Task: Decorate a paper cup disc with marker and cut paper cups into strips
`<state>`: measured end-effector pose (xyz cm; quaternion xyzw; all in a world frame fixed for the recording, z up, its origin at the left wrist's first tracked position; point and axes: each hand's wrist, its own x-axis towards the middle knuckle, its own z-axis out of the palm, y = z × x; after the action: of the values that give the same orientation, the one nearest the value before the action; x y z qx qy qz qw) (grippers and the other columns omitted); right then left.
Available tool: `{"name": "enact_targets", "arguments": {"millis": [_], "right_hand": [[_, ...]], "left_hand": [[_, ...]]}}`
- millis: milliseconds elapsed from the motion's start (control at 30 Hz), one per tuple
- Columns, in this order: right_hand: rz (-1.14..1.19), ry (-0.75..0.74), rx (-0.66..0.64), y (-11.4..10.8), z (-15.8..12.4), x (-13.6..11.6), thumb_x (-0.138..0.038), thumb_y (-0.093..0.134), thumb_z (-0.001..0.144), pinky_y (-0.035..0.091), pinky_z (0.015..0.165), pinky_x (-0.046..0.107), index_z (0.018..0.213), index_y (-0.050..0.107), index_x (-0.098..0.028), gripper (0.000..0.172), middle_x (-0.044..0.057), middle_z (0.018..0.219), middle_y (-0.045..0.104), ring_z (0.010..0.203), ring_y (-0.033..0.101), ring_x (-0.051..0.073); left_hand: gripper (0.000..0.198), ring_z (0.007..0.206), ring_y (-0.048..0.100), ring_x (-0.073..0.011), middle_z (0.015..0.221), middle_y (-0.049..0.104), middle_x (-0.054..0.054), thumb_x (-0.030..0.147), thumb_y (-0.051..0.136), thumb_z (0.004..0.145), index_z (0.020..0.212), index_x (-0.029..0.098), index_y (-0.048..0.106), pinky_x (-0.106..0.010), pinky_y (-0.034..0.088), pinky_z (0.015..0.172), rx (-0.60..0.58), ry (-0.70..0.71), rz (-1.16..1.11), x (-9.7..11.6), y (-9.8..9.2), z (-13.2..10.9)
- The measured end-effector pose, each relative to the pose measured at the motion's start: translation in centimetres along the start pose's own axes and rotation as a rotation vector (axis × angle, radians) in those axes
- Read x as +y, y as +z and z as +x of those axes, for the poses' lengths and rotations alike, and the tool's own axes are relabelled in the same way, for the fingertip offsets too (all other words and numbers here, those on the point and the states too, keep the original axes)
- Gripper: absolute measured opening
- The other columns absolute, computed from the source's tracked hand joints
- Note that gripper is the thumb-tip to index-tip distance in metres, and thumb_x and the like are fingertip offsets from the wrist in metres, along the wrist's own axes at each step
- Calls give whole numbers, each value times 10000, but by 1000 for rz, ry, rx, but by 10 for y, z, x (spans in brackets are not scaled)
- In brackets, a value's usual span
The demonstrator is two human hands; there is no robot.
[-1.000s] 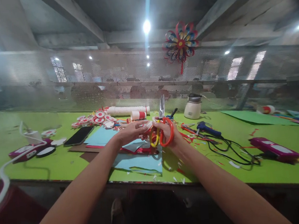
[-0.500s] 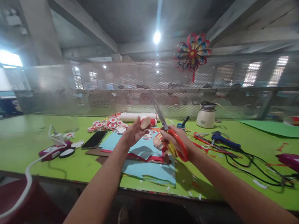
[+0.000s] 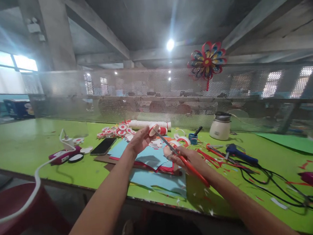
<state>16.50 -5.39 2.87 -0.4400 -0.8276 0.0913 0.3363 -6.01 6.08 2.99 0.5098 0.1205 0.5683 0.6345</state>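
My left hand (image 3: 140, 142) pinches a small round disc (image 3: 154, 131) with a pale face and a red edge, raised over the light blue paper (image 3: 156, 179). In my right hand (image 3: 189, 158) are red-handled scissors (image 3: 195, 170). Their blades look closed and point up and left, the tip at the face of the disc; whether it presses in I cannot tell. Close to my right fingers is another pale round piece (image 3: 168, 151); whether they hold it is unclear. Red-and-white rings (image 3: 183, 141) lie just beyond.
A pile of red-and-white discs (image 3: 116, 130), a white roll (image 3: 148, 124) and a phone (image 3: 103, 146) lie left and behind. Rightward are a blue pot (image 3: 193, 138), a kettle (image 3: 220, 126), a glue gun (image 3: 240, 154) with black cable (image 3: 272, 184), and red strips (image 3: 209, 158).
The scissors have swung from pointing upward to pointing left, their tip now at the disc. My left hand keeps the disc, its face tilted differently. The whole view has shifted slightly.
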Motion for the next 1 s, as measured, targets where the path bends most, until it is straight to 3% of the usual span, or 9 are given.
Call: {"name": "enact_targets", "arguments": {"millis": [200, 667, 1000], "right_hand": [[-47, 5, 54, 3, -6, 2, -546, 510, 889, 418, 609, 266, 932, 653, -206, 372, 22, 725, 664, 656, 607, 187], [-24, 39, 42, 2, -15, 5, -532, 558, 864, 391, 561, 272, 967, 664, -213, 351, 29, 732, 689, 617, 613, 199], [-84, 44, 43, 0, -14, 5, -547, 541, 867, 420, 597, 288, 954, 684, -209, 377, 61, 800, 724, 682, 644, 223]], "left_hand": [[468, 916, 649, -181, 1095, 705, -151, 378, 806, 702, 1061, 93, 715, -237, 487, 737, -67, 10, 86, 5, 4, -5], [485, 868, 655, -160, 1096, 706, -139, 273, 835, 671, 1113, 125, 701, -243, 482, 720, -46, -8, 88, 6, 6, -6], [493, 926, 662, -199, 1076, 707, -145, 314, 834, 672, 1102, 113, 698, -300, 491, 800, -46, -16, 123, 3, 3, -5]]}}
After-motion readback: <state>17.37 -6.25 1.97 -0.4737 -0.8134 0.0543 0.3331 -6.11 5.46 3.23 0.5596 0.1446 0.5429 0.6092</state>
